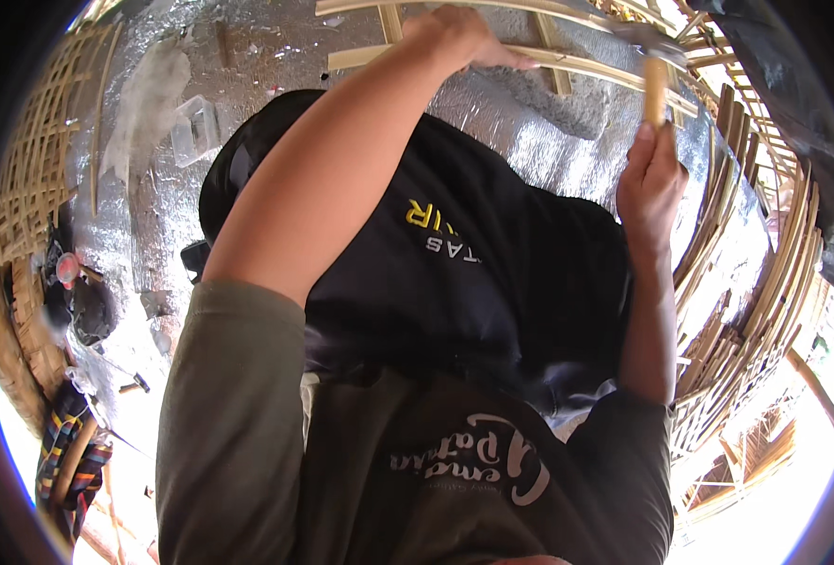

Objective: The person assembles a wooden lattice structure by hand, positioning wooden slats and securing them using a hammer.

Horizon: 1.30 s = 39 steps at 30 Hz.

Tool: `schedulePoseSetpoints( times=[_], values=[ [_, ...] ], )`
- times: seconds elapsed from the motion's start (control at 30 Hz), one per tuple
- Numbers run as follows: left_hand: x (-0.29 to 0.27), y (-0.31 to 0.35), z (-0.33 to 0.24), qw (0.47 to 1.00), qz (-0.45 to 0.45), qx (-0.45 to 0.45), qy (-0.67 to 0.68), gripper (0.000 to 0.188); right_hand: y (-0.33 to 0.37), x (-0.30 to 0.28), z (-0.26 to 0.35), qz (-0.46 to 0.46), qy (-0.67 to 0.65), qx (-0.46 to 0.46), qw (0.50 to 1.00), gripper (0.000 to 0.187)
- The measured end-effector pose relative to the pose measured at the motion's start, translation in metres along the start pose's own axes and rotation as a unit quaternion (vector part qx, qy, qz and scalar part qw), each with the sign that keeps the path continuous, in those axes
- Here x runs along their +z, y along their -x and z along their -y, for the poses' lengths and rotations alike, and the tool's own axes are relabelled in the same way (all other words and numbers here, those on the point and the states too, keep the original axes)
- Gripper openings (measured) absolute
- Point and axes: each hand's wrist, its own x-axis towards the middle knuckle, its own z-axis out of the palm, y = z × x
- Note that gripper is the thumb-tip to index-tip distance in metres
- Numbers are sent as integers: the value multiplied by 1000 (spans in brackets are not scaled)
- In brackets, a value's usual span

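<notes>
My left hand (454,38) reaches across to the far side and is closed over a pale bamboo slat (586,62), one digit stretched along it to the right. Most of its other fingers are hidden. The slat belongs to a ladder-like bamboo frame, whose short crosspiece (552,47) joins two long strips. Gripped in my right hand (654,179) is a hammer by its wooden handle (656,89). The hammer's grey head (647,40) is slightly blurred and appears over the right part of the frame; contact cannot be made out.
Stacked bamboo strips (765,273) curve along the right side. Woven bamboo lattice (40,122) stands at the left. A clear plastic container (194,132) lies on the shiny grey floor sheet (144,226). A small hammer-like tool (136,383) lies at lower left. Black cloth (492,254) covers my lap.
</notes>
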Motion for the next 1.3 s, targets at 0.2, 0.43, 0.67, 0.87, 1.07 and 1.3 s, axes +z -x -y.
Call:
schedulePoseSetpoints(
  times=[0.2,0.43,0.67,0.87,1.07,1.3],
  values=[
    [7,-8,5,999,39,14,9,125,-2,8,-22,-17,63,-146,987,21],
    [6,0,9,998,-20,21,61,124,-7,7,-9,32,21,-43,998,21],
    [8,-13,10,1000,11,7,-13,124,-16,1,7,87,32,-31,995,24],
    [-15,12,5,996,31,27,76,122,-5,11,-27,79,71,-46,993,25],
    [-20,17,7,992,36,6,124,127,-11,-6,-8,-28,-60,8,998,27],
    [-23,19,-1,997,11,-22,71,127,-8,14,-15,124,114,-83,982,24]
  ],
)
